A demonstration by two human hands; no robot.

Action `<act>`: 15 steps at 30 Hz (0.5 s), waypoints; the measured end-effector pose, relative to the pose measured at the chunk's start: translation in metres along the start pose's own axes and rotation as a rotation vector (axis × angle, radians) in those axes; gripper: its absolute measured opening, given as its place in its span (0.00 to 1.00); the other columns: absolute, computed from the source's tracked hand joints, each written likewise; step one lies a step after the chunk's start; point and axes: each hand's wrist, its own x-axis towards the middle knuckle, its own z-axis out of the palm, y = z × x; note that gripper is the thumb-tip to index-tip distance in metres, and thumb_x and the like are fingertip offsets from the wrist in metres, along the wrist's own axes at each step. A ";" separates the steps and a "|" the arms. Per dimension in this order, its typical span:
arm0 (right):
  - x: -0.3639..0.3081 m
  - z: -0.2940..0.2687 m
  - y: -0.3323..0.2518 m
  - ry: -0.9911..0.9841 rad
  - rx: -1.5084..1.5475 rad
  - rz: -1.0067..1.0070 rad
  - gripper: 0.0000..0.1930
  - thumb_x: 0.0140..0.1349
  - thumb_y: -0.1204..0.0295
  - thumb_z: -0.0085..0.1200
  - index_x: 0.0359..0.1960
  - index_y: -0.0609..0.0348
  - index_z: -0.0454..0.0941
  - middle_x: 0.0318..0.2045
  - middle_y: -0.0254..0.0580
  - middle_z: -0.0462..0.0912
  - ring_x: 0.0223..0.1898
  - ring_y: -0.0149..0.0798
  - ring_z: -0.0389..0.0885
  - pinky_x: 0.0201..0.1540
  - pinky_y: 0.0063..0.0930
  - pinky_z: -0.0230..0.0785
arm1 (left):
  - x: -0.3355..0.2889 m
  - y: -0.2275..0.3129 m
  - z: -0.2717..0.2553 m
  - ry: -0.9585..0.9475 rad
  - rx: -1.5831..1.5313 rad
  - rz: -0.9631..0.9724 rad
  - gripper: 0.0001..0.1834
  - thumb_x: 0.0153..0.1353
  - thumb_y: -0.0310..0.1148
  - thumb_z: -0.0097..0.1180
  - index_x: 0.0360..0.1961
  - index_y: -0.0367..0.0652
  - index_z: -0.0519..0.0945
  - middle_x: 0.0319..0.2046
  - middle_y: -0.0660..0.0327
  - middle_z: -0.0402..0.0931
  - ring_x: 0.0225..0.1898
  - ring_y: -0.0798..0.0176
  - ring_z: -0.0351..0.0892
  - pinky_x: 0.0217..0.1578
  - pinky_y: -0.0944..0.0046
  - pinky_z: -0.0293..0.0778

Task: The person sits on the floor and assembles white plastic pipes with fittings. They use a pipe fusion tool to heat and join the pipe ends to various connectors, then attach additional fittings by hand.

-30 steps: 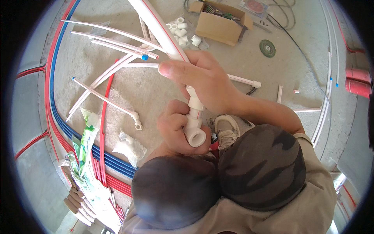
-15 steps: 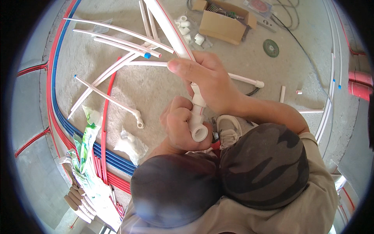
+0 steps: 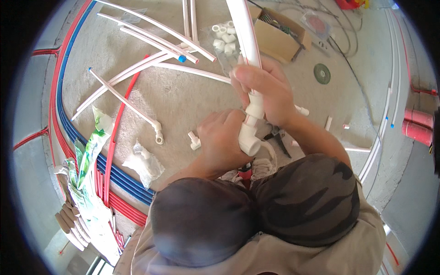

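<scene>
2 hands grip white pipework.

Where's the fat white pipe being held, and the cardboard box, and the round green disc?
White pipe (image 3: pixel 245 34): head view, on its upper length.
Cardboard box (image 3: pixel 275 42): head view, on its front wall.
Green disc (image 3: pixel 319 75): head view, on its flat face.

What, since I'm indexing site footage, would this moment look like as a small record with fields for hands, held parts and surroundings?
Left hand: closed on the white elbow fitting
Right hand: gripping the red-striped white pipe
Held assembly: pipe, then upper white fitting, then elbow fitting nearest the body
Beside left hand: small white fitting, on the floor
Floor, left: blue pipes alongside red pipes; clear bag
Floor, ahead: cardboard box, loose white fittings
Floor, ahead right: dark round disc
</scene>
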 end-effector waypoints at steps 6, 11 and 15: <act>0.000 -0.011 0.004 -0.081 0.055 -0.060 0.12 0.65 0.65 0.50 0.25 0.56 0.70 0.17 0.40 0.73 0.19 0.28 0.65 0.23 0.24 0.58 | 0.007 0.002 -0.004 -0.028 0.050 0.051 0.15 0.43 0.35 0.69 0.30 0.44 0.76 0.25 0.58 0.76 0.26 0.49 0.78 0.28 0.52 0.70; 0.015 -0.040 -0.002 -0.237 0.043 -0.198 0.10 0.62 0.66 0.48 0.25 0.56 0.69 0.18 0.41 0.74 0.21 0.32 0.68 0.26 0.25 0.57 | 0.012 0.005 -0.004 -0.148 -0.240 -0.279 0.19 0.46 0.29 0.70 0.39 0.40 0.76 0.31 0.56 0.79 0.33 0.54 0.81 0.34 0.56 0.74; 0.031 -0.064 0.004 -0.410 0.334 -0.255 0.12 0.62 0.64 0.49 0.23 0.54 0.68 0.18 0.38 0.74 0.22 0.33 0.69 0.28 0.27 0.58 | 0.013 0.013 0.006 -0.517 -1.236 -0.769 0.24 0.53 0.31 0.75 0.46 0.37 0.76 0.32 0.59 0.80 0.29 0.64 0.81 0.30 0.63 0.76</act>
